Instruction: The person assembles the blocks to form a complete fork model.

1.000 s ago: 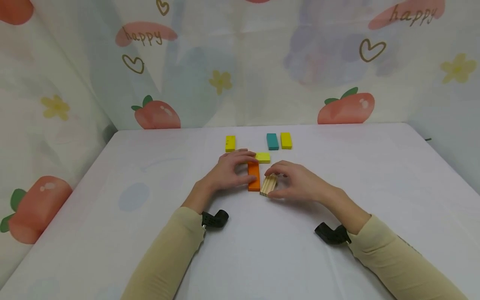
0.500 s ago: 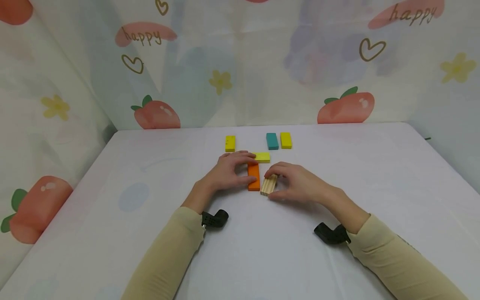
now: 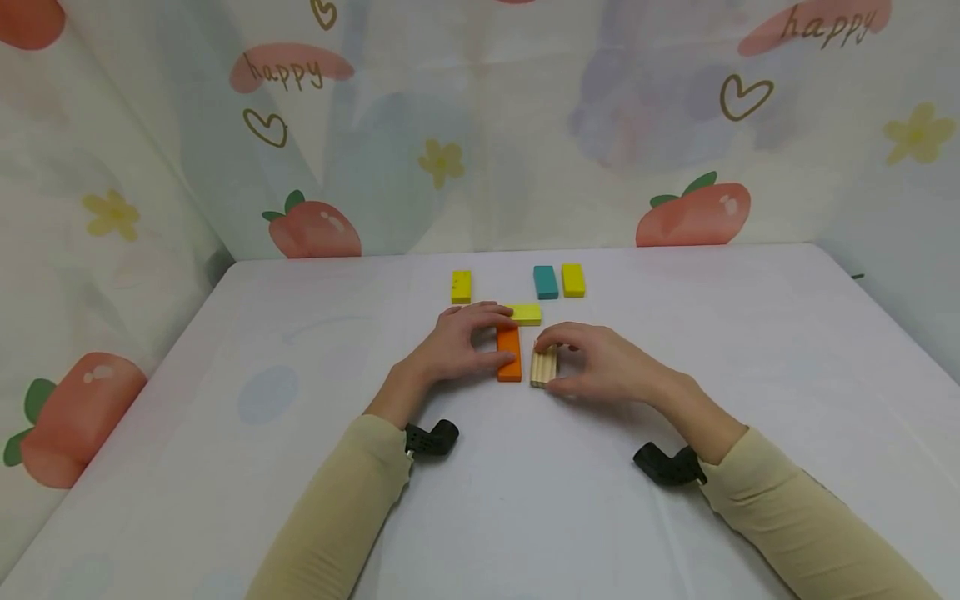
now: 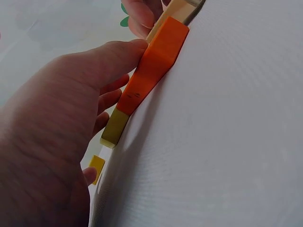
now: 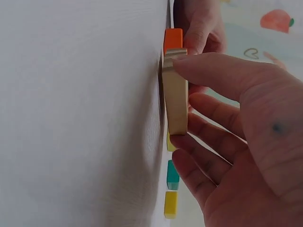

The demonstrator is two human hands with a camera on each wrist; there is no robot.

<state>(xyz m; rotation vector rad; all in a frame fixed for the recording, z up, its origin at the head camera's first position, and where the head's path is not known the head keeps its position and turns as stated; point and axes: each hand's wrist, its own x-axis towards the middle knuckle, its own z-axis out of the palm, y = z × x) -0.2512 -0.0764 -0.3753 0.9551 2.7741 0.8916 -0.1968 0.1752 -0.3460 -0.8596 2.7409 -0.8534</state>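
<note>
My left hand [image 3: 463, 340] rests at an orange block [image 3: 509, 342], thumb on it and fingertips by the join with a lime-yellow block [image 3: 528, 314]. In the left wrist view, that thumb lies along the top edge of the orange block [image 4: 154, 61], the other fingers loosely bent behind. With my right hand [image 3: 607, 362] I pinch a plain wooden block [image 3: 543, 368] by its two ends, thumb at the near one. It lies beside the orange block, a narrow gap between them. The right wrist view has the wooden block [image 5: 176, 101] close over the cloth.
Farther back lie a yellow block [image 3: 461, 287] on the left, and a teal block [image 3: 546, 282] beside another yellow block [image 3: 573, 280] on the right. A white cloth [image 3: 510, 500] covers the table. Behind it hangs a printed curtain [image 3: 510, 192].
My right hand has shifted slightly right and straightened the wooden block, which was slanted against the orange one; a gap now shows. The left hand has stayed put.
</note>
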